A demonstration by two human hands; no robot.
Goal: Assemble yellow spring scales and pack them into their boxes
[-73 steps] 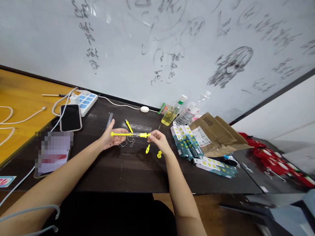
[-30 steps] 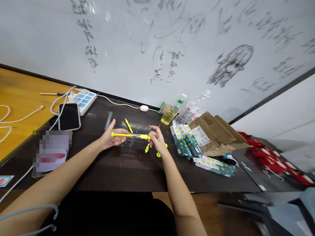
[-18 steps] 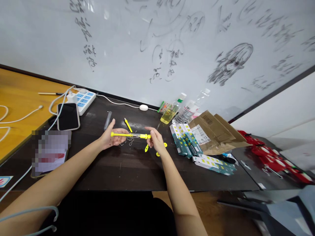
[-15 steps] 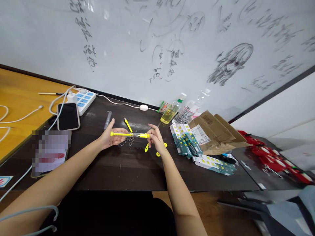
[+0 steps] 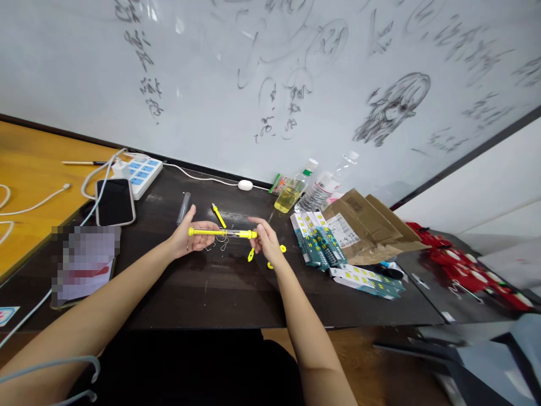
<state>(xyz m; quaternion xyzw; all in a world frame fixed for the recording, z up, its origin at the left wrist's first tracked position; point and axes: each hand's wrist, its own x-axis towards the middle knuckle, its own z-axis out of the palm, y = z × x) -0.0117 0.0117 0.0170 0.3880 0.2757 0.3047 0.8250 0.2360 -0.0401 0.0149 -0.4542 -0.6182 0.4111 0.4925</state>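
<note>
A yellow spring scale with a clear tube point(image 5: 240, 233) lies level in the air above the dark table. The fingers of my right hand point(image 5: 267, 241) pinch its right end, with the index finger raised. My left hand point(image 5: 186, 235) is open, thumb up and palm towards the scale's left knob, its fingers spread behind the yellow rod. Below and behind are bent wire hooks point(image 5: 223, 245), partly hidden. A short yellow rod point(image 5: 218, 215) and an empty-looking clear tube point(image 5: 183, 208) lie farther back. Small yellow pieces point(image 5: 251, 255) lie by my right hand.
Teal-and-white boxes point(image 5: 318, 241), a brown cardboard package point(image 5: 367, 225), a bottle of yellow liquid point(image 5: 291, 193) and a clear water bottle point(image 5: 316, 194) stand at the right. A phone point(image 5: 115, 202), a power strip point(image 5: 145, 175) and white cables are on the left. A whiteboard point(image 5: 203, 113) rises behind.
The right index finger has shifted slightly left and down. Both hands and the spring scale otherwise stay nearly in place, while the camera view has shifted a little.
</note>
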